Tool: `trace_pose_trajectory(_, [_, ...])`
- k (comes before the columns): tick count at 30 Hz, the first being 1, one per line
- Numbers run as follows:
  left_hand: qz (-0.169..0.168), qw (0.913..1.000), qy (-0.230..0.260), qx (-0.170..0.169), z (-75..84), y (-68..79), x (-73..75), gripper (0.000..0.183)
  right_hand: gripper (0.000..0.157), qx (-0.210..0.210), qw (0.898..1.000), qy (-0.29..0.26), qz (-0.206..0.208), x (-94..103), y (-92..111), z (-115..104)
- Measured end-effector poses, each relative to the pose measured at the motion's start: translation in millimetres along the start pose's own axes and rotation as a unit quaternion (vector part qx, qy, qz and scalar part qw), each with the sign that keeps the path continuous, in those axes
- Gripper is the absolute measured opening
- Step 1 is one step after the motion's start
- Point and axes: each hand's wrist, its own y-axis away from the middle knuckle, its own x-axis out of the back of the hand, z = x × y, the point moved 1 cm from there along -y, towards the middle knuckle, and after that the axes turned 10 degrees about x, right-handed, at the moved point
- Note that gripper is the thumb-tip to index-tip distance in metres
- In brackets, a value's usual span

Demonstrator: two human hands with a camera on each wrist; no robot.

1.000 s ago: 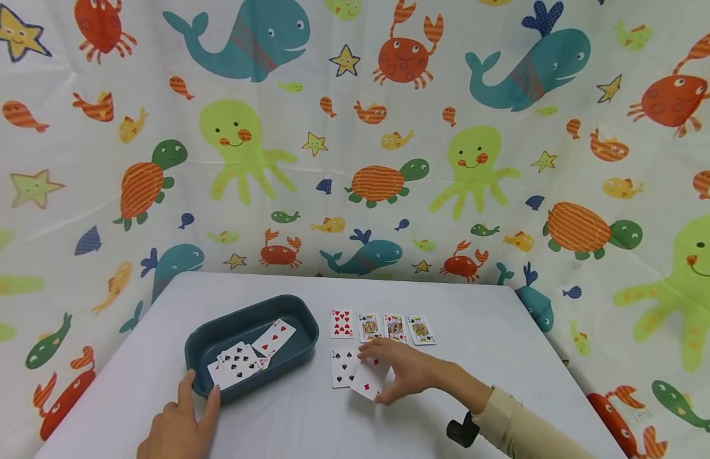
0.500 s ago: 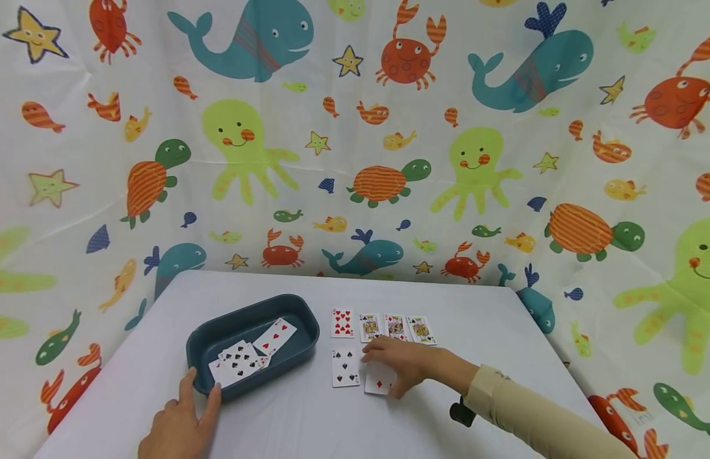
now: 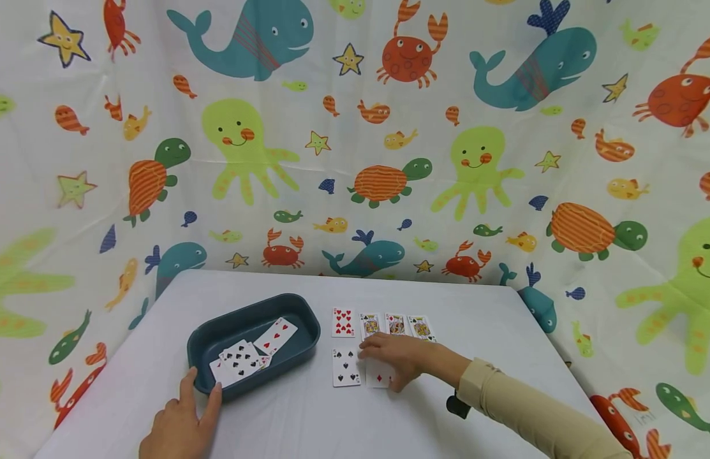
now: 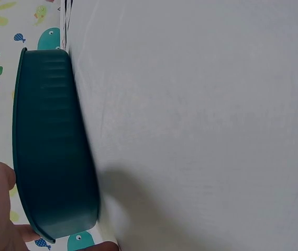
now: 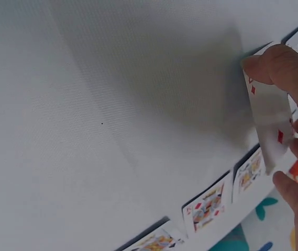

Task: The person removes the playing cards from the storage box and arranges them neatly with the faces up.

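My right hand (image 3: 397, 358) grips a diamond playing card (image 3: 379, 378) by its edges, close over the table, just right of a spade card (image 3: 346, 368) that lies face up. In the right wrist view the thumb is at one end of the diamond card (image 5: 269, 117) and the fingers at the other; part of its face is covered. My left hand (image 3: 179, 414) touches the near left corner of a dark teal tray (image 3: 257, 381) with outstretched fingertips. Several loose cards (image 3: 240, 362), spades and hearts among them, lie overlapping inside the tray.
Behind the right hand is a row of face-up cards: a heart card (image 3: 343, 322) at the left, then face cards (image 3: 396, 324). A white cloth covers the table (image 3: 297, 427). A curtain with sea animals (image 3: 332, 223) hangs behind.
The diamond card, earlier tilted and overlapping the spade card, has moved right and now sits straight beside it, carried by my right hand. My left hand stays at the tray's corner.
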Motion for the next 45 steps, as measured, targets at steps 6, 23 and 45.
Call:
trace_pose_trajectory(6, [-0.002, 1.0000, -0.004, 0.004, 0.6, -1.4, 0.1, 0.084, 0.082, -0.011, 1.000, -0.003, 0.003, 2.8, -2, -1])
trace_pose_trajectory(23, [-0.006, 0.9999, 0.003, -0.010, -0.9, -0.4, 1.0, 0.084, 0.077, -0.030, 0.992, -0.095, 0.083, 3.6, -6, -8])
trace_pose_trajectory(45, [-0.024, 0.9997, -0.002, 0.003, -1.7, -3.9, 0.3, 0.091, 0.072, 0.006, 0.857, -0.404, 0.320, -14.1, -24, -25])
